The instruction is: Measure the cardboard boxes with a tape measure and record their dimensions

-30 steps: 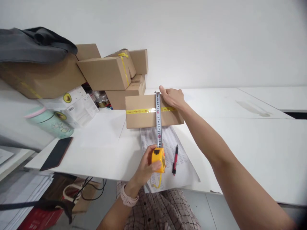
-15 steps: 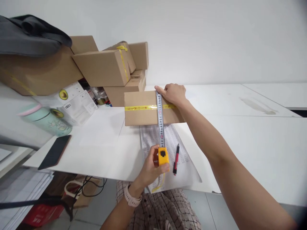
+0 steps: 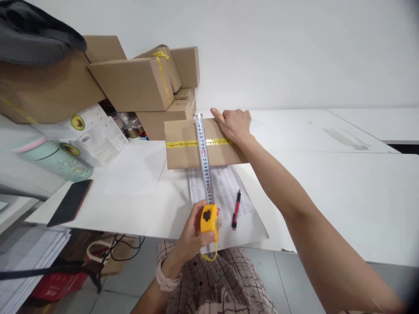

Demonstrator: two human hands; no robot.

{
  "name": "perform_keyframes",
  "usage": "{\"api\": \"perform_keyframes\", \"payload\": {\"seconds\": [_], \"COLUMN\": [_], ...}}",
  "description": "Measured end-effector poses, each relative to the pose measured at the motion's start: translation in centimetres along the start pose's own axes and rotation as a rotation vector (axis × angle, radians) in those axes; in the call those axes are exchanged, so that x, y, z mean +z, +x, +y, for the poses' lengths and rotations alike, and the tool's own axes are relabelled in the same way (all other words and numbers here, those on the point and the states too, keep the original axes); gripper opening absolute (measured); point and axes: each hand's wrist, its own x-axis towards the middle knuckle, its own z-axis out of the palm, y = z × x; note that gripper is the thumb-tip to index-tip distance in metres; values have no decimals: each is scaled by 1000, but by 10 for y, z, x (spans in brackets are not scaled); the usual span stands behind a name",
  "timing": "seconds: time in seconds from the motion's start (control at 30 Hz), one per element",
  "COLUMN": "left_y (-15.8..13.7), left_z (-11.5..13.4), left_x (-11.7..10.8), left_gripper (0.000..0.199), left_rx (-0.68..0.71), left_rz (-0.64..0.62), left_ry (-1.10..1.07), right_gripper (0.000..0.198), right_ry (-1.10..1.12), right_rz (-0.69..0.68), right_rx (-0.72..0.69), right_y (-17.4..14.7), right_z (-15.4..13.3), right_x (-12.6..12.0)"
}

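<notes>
My left hand (image 3: 189, 237) is closed around a yellow tape measure (image 3: 210, 223) near the table's front edge. Its metal blade (image 3: 204, 163) stretches away from me, lying across a cardboard box (image 3: 183, 158) sealed with yellow tape. The blade's tip reaches slightly past the box's far edge and is free of my fingers. My right hand (image 3: 236, 126) grips the box's right part from above, fingers curled over the far edge, thumb pointing left; some fingers are hidden. Under the box's near side lies a printed sheet (image 3: 252, 229) with a red and black pen (image 3: 236, 210) on it.
Stacked cardboard boxes (image 3: 127, 85) stand at the back left, with a dark bag (image 3: 36, 37) on top. A mint bottle (image 3: 55, 159), white cartons (image 3: 100, 144) and a dark phone (image 3: 70, 204) sit on the left. A white wall (image 3: 294, 52) rises behind the table (image 3: 343, 196).
The tape measure and its blade have shifted left along the box. My right thumb has come off the blade's tip, while that hand stays on the box. The view has moved slightly.
</notes>
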Motion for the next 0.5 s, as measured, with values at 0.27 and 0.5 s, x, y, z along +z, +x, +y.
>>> {"api": "perform_keyframes", "payload": {"seconds": [0.27,0.5], "left_y": [-25,-20], "left_z": [-17,-8], "left_x": [-12,-9], "left_gripper": [81,76], "left_rx": [-56,-47], "left_rz": [-3,-55], "left_ry": [149,273], "right_gripper": [67,74], "right_ry": [-42,486], "right_rz": [49,-24], "right_rx": [-42,61], "right_y": [-96,-123], "right_z": [10,24], "right_x": [17,-8]}}
